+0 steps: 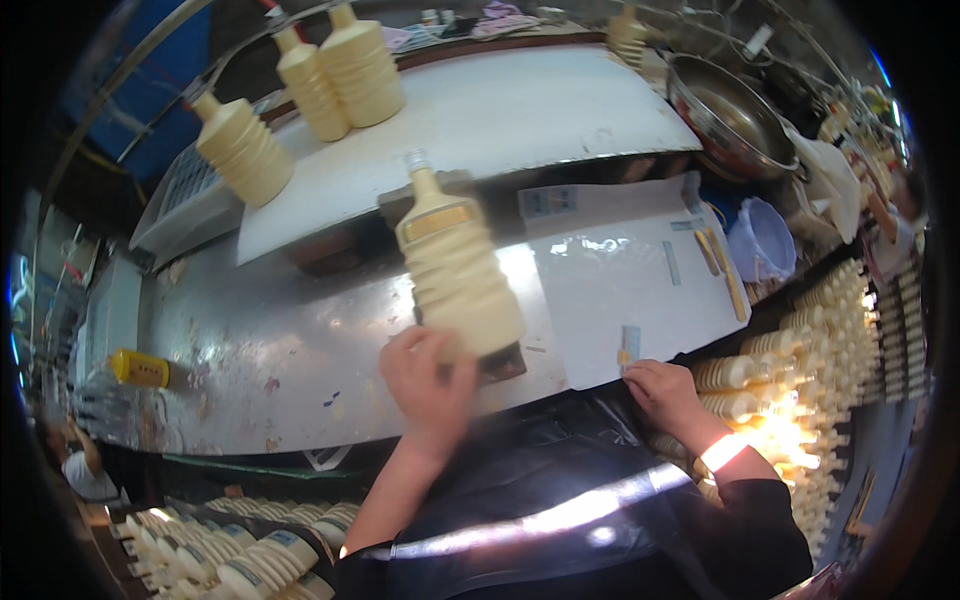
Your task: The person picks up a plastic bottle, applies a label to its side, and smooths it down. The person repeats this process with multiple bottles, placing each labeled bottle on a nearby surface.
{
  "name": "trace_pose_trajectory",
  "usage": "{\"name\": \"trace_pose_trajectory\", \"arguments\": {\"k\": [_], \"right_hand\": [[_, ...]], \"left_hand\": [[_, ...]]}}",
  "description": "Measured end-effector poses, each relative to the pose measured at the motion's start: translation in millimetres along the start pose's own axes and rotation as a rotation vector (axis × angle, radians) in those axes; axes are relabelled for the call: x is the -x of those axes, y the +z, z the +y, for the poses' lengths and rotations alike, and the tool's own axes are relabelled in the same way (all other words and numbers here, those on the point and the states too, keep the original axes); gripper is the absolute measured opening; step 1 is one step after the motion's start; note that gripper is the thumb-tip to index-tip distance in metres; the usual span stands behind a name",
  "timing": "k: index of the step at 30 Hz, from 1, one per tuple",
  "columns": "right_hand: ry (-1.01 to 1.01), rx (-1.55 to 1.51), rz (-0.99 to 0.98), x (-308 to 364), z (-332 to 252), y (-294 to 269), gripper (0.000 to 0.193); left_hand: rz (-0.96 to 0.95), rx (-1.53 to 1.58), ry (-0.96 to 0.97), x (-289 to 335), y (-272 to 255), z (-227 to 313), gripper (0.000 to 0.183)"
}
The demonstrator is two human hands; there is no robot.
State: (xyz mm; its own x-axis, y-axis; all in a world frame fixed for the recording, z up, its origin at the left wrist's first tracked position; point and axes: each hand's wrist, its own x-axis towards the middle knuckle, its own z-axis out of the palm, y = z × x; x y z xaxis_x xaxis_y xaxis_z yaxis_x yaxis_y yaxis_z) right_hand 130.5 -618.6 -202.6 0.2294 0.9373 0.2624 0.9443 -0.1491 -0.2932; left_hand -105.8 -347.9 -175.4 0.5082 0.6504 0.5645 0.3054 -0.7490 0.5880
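A cream ribbed bottle (462, 275) lies in front of me on a dark holder (503, 366), its neck pointing away and a gold-coloured label on its shoulder. My left hand (430, 385) is slightly blurred, its curled fingers and thumb closed on the bottle's near lower end. Further right, my right hand (665, 392) pinches the near end of a small blue-and-yellow label strip (628, 345). That strip lies on a white sheet (590, 290) near the table's front edge.
Three similar bottles (362, 75) stand on a raised white board (520, 100) and crate at the back left. A yellow bottle (140, 368) lies left on the metal table (240, 330). Right are a purple basket (762, 240), a metal pan (735, 110) and stacked bottles (815, 345).
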Motion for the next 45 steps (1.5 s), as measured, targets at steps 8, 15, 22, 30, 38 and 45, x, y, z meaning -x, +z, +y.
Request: {"name": "trace_pose_trajectory", "arguments": {"k": [8,15,22,30,38,45], "right_hand": [[0.749,-1.151,-0.181,-113.3,-81.7,-38.1,0.025],[0.563,-1.352,-0.254,-144.2,-136.6,-42.9,0.035],[0.427,-1.051,-0.278,-153.2,-132.0,-43.7,0.037],[0.458,-1.377,-0.355,-159.0,-115.8,1.1,0.030],[0.515,-1.387,-0.396,-177.2,-106.6,-10.1,0.013],[0.322,-1.221,-0.387,-169.3,-106.7,-0.5,0.020]], "left_hand": [[-0.074,-0.005,0.214,-13.6,-7.6,44.2,0.037],[0.073,-0.239,0.221,-17.0,-8.8,43.0,0.030],[0.115,0.116,0.033,-12.8,-20.5,32.0,0.016],[-0.014,0.962,-0.606,-11.2,-33.2,35.1,0.015],[0.088,0.945,-0.734,-1.9,-22.1,22.4,0.013],[0.073,0.999,-0.615,-3.1,-26.5,32.1,0.012]]}}
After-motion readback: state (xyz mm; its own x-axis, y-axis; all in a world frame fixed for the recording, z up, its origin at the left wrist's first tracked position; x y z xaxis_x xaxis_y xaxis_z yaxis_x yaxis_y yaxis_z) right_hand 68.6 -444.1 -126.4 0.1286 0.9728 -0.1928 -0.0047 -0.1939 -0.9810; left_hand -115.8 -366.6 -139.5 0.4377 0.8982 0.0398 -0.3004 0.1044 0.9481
